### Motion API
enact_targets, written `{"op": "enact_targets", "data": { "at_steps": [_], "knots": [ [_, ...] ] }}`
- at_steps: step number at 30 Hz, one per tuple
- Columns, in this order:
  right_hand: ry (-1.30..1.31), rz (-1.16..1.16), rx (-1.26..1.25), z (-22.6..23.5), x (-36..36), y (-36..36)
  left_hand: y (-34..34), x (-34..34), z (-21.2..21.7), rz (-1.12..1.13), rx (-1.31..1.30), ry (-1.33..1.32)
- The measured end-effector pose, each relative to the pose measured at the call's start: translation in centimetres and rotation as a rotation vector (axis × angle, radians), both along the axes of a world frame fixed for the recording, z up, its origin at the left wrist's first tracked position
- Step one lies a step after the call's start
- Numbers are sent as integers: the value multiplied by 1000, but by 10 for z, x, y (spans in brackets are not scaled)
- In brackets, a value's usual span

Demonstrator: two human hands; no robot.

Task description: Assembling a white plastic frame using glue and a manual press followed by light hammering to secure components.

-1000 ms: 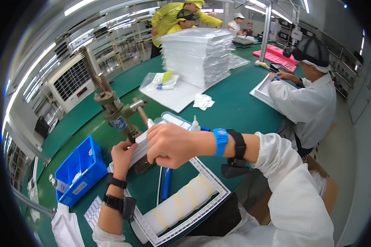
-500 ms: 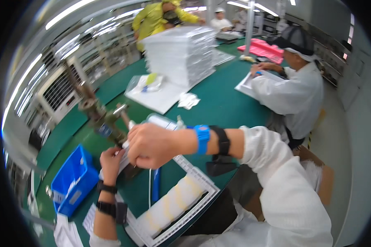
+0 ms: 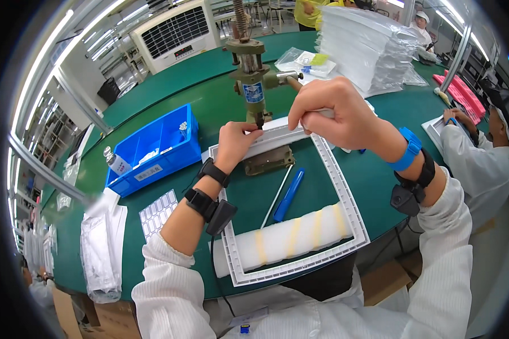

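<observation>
A white rectangular plastic frame [image 3: 338,169] lies on the green table, its far side under a green hand press [image 3: 249,85]. My left hand [image 3: 236,144] is at that far side, thumb and forefinger pinched together beside the press tip. Whatever they pinch is too small or hidden to make out. My right hand [image 3: 336,107] is closed round the press lever [image 3: 294,83], whose end is mostly hidden by the fingers. Below the press tip, a metal block [image 3: 269,160] shows inside the frame.
Left of the press stands a blue divided bin [image 3: 152,144] with small white parts and a bottle. A foam roll [image 3: 291,234], a blue pen [image 3: 289,195] and a thin rod [image 3: 276,196] lie within the frame's outline. Stacked white sheets [image 3: 367,48] stand behind; a co-worker [image 3: 481,141] sits at right.
My view has swung left, bringing the press and bin toward the middle. Both hands stay at the press, the right one at its lever. The frame's far side shows more clearly now.
</observation>
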State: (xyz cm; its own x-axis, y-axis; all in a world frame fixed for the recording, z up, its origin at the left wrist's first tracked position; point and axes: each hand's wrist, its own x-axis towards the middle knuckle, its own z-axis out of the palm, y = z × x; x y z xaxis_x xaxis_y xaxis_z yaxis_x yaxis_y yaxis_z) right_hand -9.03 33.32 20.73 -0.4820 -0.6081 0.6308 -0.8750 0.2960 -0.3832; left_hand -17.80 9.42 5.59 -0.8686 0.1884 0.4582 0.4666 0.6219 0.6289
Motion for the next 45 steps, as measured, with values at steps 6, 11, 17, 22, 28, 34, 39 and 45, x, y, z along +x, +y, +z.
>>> {"op": "enact_targets", "data": {
  "at_steps": [6, 11, 17, 22, 28, 34, 39, 45],
  "knots": [
    [-5, -17, -26, -3, 2, 0, 3, 2, 6, 15, -19, -83],
    [54, -2, -21, -17, 2, -1, 1, -2, -3, -16, 19, -17],
    [196, 16, 9, -54, 9, -2, 1, -2, 0, -2, -5, -32],
    [245, -8, 15, -64, 8, -1, 4, 0, 4, 15, 2, -96],
    [310, 0, 90, -83, 6, -2, 3, -2, -2, 18, 15, -108],
    [338, 5, 113, -81, 6, -3, -2, -5, -3, 2, 4, -51],
    [308, 22, 152, -82, 7, 3, 0, -7, -8, -31, 23, -73],
    [276, 48, 97, -53, 7, 3, 3, 0, 2, 13, 21, -98]
  ]
}}
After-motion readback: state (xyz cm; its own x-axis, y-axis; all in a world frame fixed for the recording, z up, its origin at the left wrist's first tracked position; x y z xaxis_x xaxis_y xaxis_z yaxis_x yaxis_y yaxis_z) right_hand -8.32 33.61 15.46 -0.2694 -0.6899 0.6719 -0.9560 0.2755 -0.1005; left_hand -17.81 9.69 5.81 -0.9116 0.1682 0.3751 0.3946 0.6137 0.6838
